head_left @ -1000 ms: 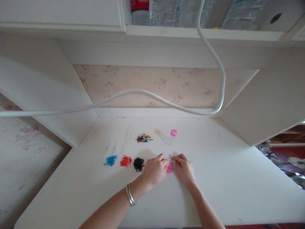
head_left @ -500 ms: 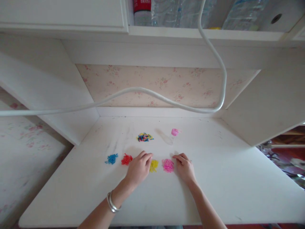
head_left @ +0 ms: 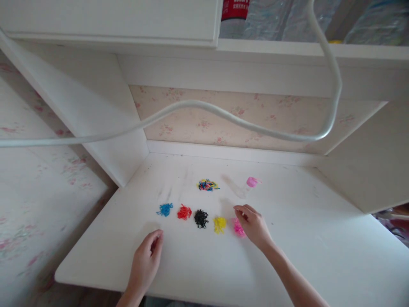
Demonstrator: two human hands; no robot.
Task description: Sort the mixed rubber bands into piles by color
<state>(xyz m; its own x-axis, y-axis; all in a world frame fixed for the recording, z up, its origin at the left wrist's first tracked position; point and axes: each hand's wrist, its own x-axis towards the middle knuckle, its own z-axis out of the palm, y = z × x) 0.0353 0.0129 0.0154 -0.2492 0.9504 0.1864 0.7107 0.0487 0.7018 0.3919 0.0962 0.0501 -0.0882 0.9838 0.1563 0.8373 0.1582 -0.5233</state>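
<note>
My left hand (head_left: 146, 259) is curled near the front left of the white table, below the pile of blue rubber bands (head_left: 165, 209). Its thumb and fingers are pressed together; whatever they hold is too small to make out. My right hand (head_left: 254, 227) hovers at the pile of pink rubber bands (head_left: 239, 228), partly covering it, fingertips in a pinch whose contents I cannot make out. Between the hands lie piles of red rubber bands (head_left: 184, 212), black rubber bands (head_left: 201, 218) and yellow rubber bands (head_left: 219, 224). A mixed-colour heap (head_left: 208, 185) lies farther back.
A clear container with a pink cap (head_left: 252, 182) lies behind my right hand on the white table (head_left: 306, 251). A white cable (head_left: 198, 104) hangs across the view. Above is a shelf (head_left: 271, 51) with bottles; side panels flank the table.
My left hand has moved left and toward the front edge, uncovering the black pile. My right hand has shifted over part of the pink pile. The view has turned left.
</note>
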